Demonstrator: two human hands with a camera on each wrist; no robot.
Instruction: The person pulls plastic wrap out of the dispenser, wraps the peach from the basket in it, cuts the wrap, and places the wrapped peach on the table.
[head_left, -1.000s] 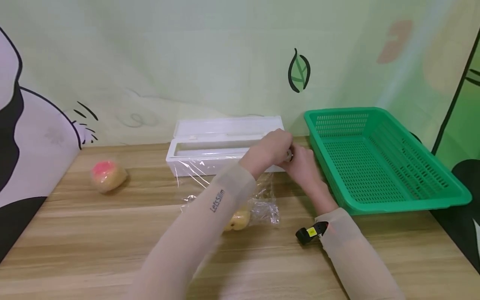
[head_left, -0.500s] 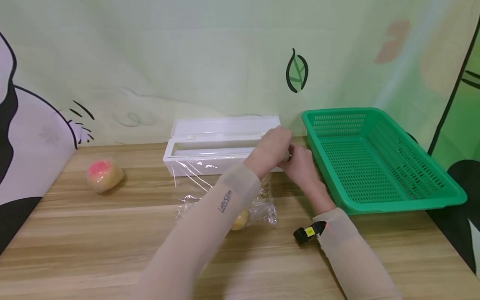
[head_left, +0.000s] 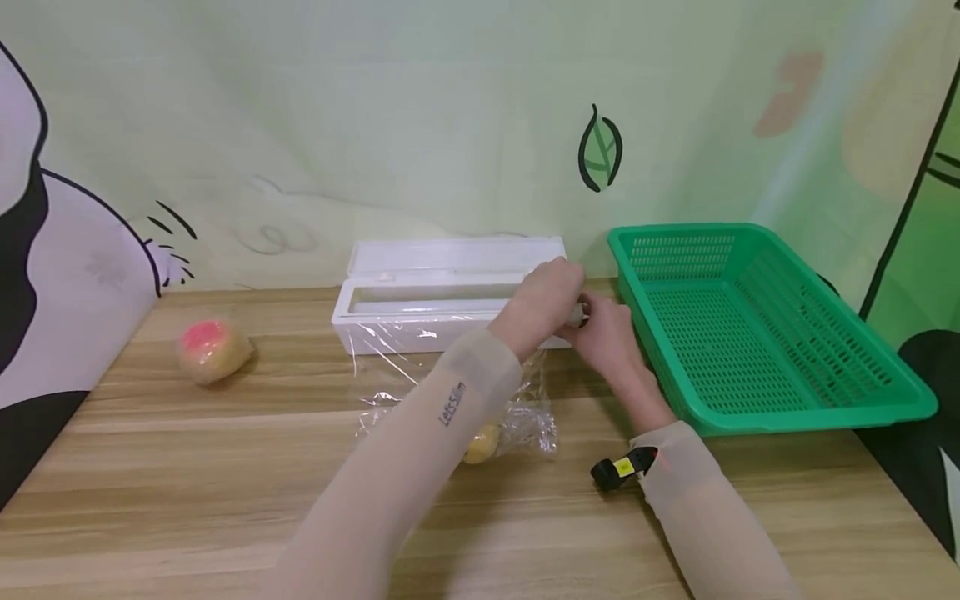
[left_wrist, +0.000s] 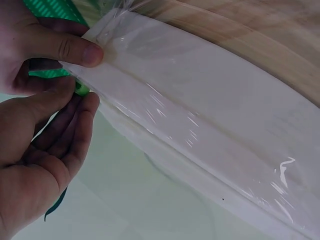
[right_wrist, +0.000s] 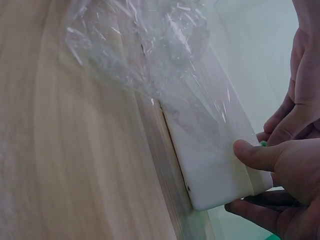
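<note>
A white cling film box [head_left: 405,329] lies with its lid raised, and clear film [head_left: 386,367] hangs over its front onto the table. At the box's right end, my left hand [head_left: 543,292] pinches a small green piece [left_wrist: 81,89] at its edge, probably a slide cutter, mostly hidden by the fingertips. My right hand [head_left: 603,329] grips the same end, thumb on the film-covered face and fingers beneath, as the right wrist view shows. Under the film lies a yellow, fruit-like thing [head_left: 480,443], partly hidden by my left forearm.
A green plastic basket [head_left: 750,350] stands to the right, close to my right hand. On the left of the wooden table [head_left: 225,483] sits a round yellow-and-pink fruit-like thing [head_left: 215,352] wrapped in film. A printed cloth [head_left: 450,125] hangs just behind the box.
My left forearm has shifted slightly right and covers more of the yellow thing. Both hands stay at the box's right end. The head view has moved a little.
</note>
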